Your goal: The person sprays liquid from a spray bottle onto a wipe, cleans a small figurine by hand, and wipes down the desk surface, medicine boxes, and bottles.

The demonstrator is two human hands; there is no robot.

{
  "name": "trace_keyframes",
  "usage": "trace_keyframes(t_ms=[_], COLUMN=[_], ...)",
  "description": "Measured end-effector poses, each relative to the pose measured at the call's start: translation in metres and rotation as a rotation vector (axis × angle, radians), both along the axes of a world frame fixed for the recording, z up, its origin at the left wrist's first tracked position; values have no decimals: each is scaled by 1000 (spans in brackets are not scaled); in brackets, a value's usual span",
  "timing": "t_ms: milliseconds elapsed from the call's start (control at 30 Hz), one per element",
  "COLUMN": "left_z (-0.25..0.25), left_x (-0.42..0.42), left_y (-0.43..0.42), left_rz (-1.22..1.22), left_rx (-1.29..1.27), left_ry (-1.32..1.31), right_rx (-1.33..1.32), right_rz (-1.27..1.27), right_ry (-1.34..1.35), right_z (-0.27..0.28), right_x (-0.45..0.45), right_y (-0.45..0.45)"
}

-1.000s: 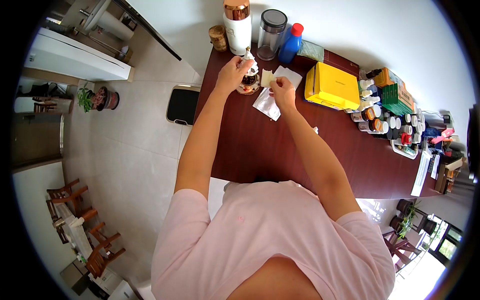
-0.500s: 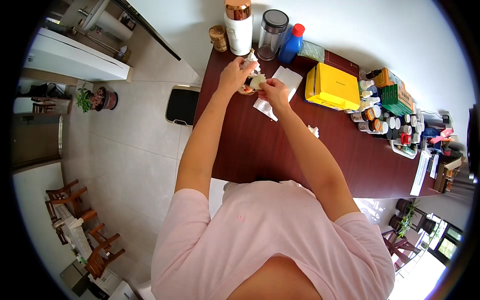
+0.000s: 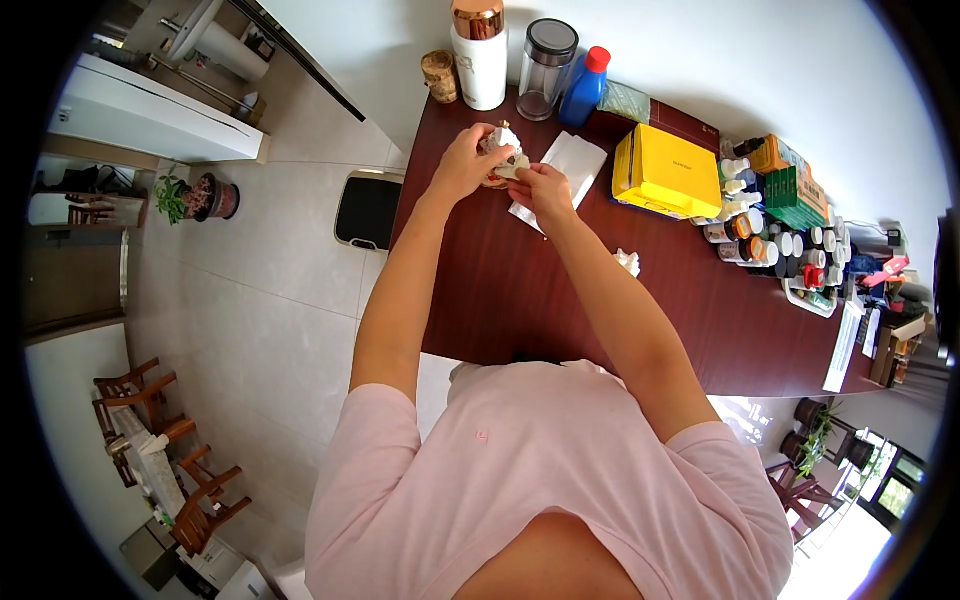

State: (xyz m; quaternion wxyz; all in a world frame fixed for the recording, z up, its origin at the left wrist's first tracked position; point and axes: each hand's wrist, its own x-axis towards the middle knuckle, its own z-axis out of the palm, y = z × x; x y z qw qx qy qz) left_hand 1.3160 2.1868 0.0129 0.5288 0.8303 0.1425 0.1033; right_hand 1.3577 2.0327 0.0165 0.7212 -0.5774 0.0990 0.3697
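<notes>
My left hand (image 3: 462, 168) is closed around a small white ornament (image 3: 505, 137) with a gold-coloured tip and a reddish, patterned base, partly hidden by my fingers. Pressed against its lower side is a pale, thin, folded piece, perhaps tissue or a wipe (image 3: 512, 168), pinched in my right hand (image 3: 545, 192). Just right of the hands, a white folded paper sheet (image 3: 573, 165) lies on the dark red-brown table (image 3: 520, 300). A crumpled white tissue (image 3: 627, 263) rests near my right forearm.
Along the wall stand a cork-like cup (image 3: 439, 76), a white flask (image 3: 481, 65), a clear tumbler (image 3: 545, 72) and a blue bottle with a red cap (image 3: 584, 90). A yellow box (image 3: 667, 172) and several small bottles (image 3: 745, 240) are to the right.
The ornament has turned and tilted in my left hand. My right hand has moved slightly left and lower, bringing the pale piece against the ornament.
</notes>
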Motion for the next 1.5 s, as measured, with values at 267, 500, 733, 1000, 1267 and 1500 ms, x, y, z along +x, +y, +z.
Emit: trace_keyframes(t_ms=[267, 500, 733, 1000, 1267, 1500], left_z=[10, 11, -8, -8, -17, -16], left_x=[-6, -15, -21, -22, -22, -23], left_y=[-3, -13, -14, -20, -18, -22], left_rz=[-31, 16, 62, 84, 52, 95], left_rx=[-58, 51, -47, -91, -136, -142], left_ry=[-9, 20, -32, -84, -121, -114], right_rx=[-61, -291, -491, -430, -170, -186], right_rz=[-17, -179, 84, 211, 469, 532], right_ry=[-39, -618, -1293, -1192, -969, -598], right_z=[-5, 5, 27, 5, 32, -5], right_x=[3, 32, 11, 26, 35, 58], right_y=[-4, -9, 15, 3, 10, 10])
